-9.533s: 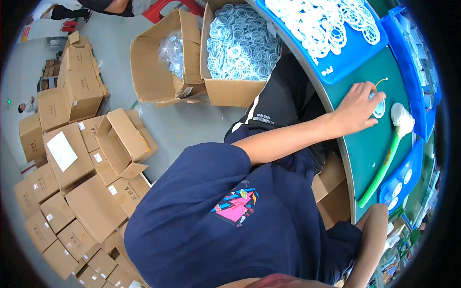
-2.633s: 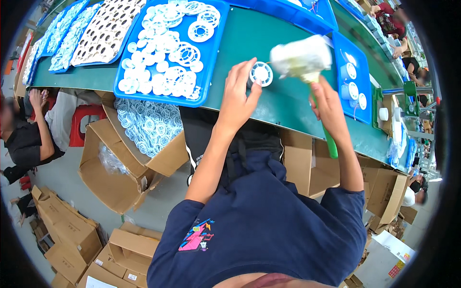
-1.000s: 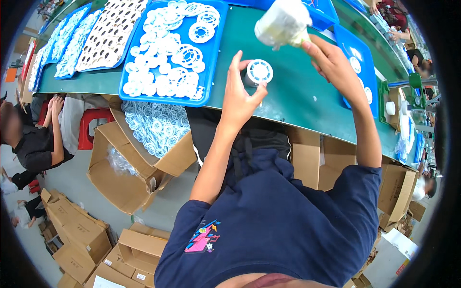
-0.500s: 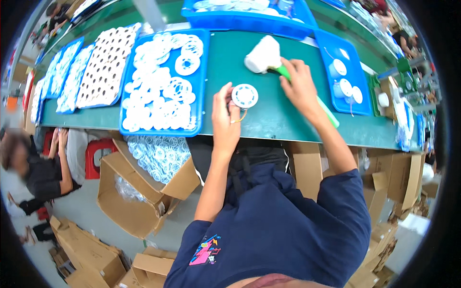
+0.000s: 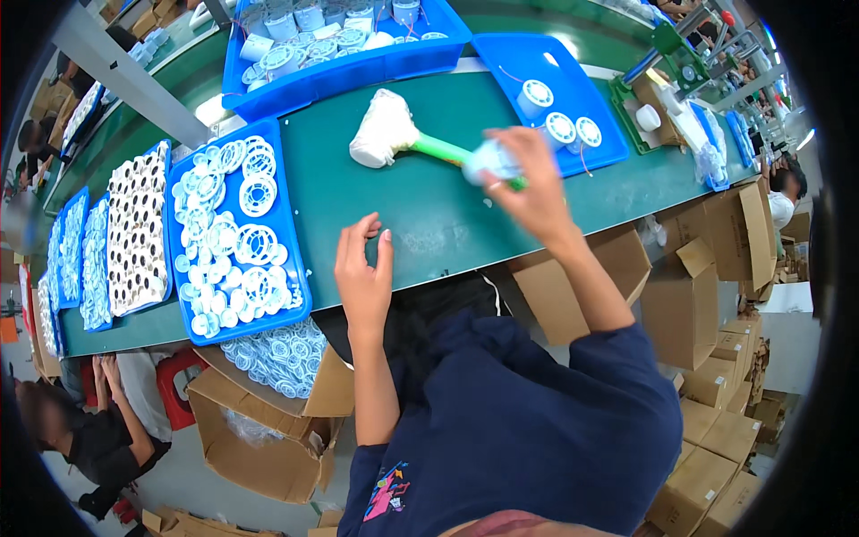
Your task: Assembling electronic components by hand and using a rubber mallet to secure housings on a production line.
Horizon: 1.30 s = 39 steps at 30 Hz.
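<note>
My right hand (image 5: 530, 179) grips a white cylindrical part (image 5: 490, 163), blurred by motion, above the green handle end of a mallet. The mallet (image 5: 383, 128) lies on the green bench, its head wrapped in white cloth. Nothing is in my left hand (image 5: 365, 273), held over the bench's near edge with thumb and fingers apart. Beyond my right hand, a shallow blue tray (image 5: 586, 92) carries three similar white parts with slotted ring tops and thin wires.
Left of my left hand is a blue tray (image 5: 300, 268) of white rings and discs. A deep blue bin (image 5: 358, 70) of white cylinders stands at the back. A green press (image 5: 667, 45) is at the right. Cardboard boxes (image 5: 255, 430) sit below, and a seated person (image 5: 98, 434) is at left.
The white part has passed from my left hand to my right, which has released the mallet and moved toward the right tray. My view has turned right.
</note>
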{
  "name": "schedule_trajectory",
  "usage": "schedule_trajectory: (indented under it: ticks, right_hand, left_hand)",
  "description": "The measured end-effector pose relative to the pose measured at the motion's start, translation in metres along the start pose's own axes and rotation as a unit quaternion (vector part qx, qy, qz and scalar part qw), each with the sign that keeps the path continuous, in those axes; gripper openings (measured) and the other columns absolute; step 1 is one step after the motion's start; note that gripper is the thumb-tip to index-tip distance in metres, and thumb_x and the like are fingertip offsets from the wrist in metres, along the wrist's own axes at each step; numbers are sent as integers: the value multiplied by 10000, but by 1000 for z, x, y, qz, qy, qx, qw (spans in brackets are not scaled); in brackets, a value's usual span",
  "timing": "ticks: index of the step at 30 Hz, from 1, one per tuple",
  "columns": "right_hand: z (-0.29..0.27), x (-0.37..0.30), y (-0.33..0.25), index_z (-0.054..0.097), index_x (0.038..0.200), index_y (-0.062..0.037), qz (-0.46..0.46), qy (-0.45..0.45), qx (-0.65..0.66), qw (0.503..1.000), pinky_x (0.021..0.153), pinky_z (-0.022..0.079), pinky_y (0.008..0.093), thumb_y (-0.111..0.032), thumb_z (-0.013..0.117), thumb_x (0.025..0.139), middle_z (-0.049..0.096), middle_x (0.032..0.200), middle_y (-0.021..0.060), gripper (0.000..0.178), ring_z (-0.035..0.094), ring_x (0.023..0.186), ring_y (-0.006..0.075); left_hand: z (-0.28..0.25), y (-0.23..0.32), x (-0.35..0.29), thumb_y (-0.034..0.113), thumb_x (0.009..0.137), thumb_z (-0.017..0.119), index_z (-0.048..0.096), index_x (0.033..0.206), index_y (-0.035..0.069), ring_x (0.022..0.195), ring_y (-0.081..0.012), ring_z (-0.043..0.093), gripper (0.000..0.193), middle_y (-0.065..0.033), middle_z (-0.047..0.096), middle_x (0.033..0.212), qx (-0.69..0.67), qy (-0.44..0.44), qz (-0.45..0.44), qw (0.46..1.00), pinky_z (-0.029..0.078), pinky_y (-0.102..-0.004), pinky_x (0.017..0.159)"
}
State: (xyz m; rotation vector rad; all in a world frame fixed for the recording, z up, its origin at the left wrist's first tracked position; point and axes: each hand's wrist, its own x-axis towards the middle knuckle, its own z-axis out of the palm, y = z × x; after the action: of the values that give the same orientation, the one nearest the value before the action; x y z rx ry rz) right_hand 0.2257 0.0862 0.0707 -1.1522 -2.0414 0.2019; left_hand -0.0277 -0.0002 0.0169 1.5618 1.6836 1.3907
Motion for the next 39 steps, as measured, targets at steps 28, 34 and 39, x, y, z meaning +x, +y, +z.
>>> schedule_trajectory:
  ticks: [28,34,39]
  right_hand:
    - [92,257,102,716,1168,-1,54,45,103,992,864,570,437,-214,728,911,724,1042,232,334,717,975,372]
    - [171,339,162,701,1260,-37,59,-81,-165,981,996,520,508,-456,748,878,670,1268,250,569,633,1177,450]
    - [212,361,140,706,1306,-113,118,-122,-215,962,969,528,590,-551,708,872,573,1429,248,616,575,1290,475]
  left_hand:
    - [-2,-14,-13,91,886,740,694,1092,32,1005,-333,656,219,-126,671,1125,144,11,134,980,541,-427,869]
    - [-1,-9,-12,187,842,811,707,1070,54,954,-308,655,283,-97,676,1098,191,11,144,971,539,-413,805]
    - [-4,-12,-16,197,845,815,708,1063,47,946,-301,659,286,-99,678,1100,209,14,134,969,544,-411,794]
